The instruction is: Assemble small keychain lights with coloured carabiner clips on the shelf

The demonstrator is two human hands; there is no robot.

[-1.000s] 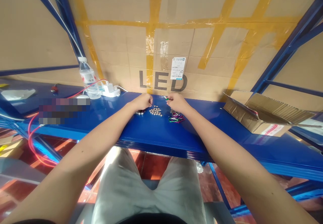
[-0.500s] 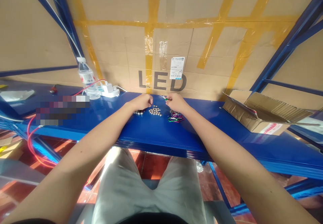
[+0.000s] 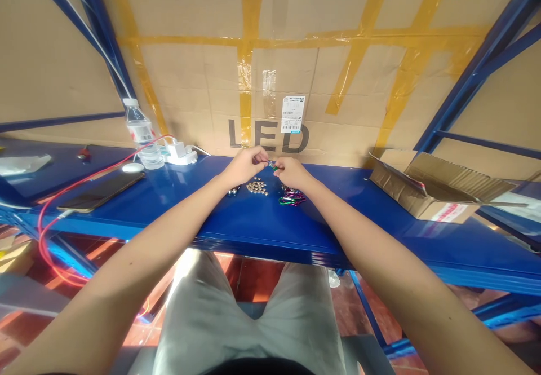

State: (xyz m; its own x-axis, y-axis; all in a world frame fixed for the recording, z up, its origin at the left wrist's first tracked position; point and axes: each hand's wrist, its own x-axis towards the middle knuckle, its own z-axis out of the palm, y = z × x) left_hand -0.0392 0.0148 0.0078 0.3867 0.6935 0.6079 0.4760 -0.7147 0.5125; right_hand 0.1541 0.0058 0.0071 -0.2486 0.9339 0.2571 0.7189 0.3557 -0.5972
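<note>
My left hand (image 3: 245, 163) and my right hand (image 3: 289, 172) meet above the blue shelf (image 3: 270, 223), both closed in a pinch on a small green carabiner (image 3: 271, 164) held between them. Just below lies a cluster of small silver metal pieces (image 3: 257, 187). A little pile of coloured carabiners (image 3: 291, 197), green, purple and pink, rests under my right wrist. A few more silver pieces (image 3: 232, 191) sit under my left wrist, partly hidden.
A water bottle (image 3: 139, 134), a white power adapter (image 3: 181, 152) with a red cable (image 3: 51, 223) and a dark phone (image 3: 99, 192) lie at the left. An open cardboard box (image 3: 439, 192) stands at the right. Taped cardboard marked LED (image 3: 270, 70) backs the shelf.
My left hand has risen from the shelf and moved right to meet my right hand at the small carabiner. The view has shifted slightly.
</note>
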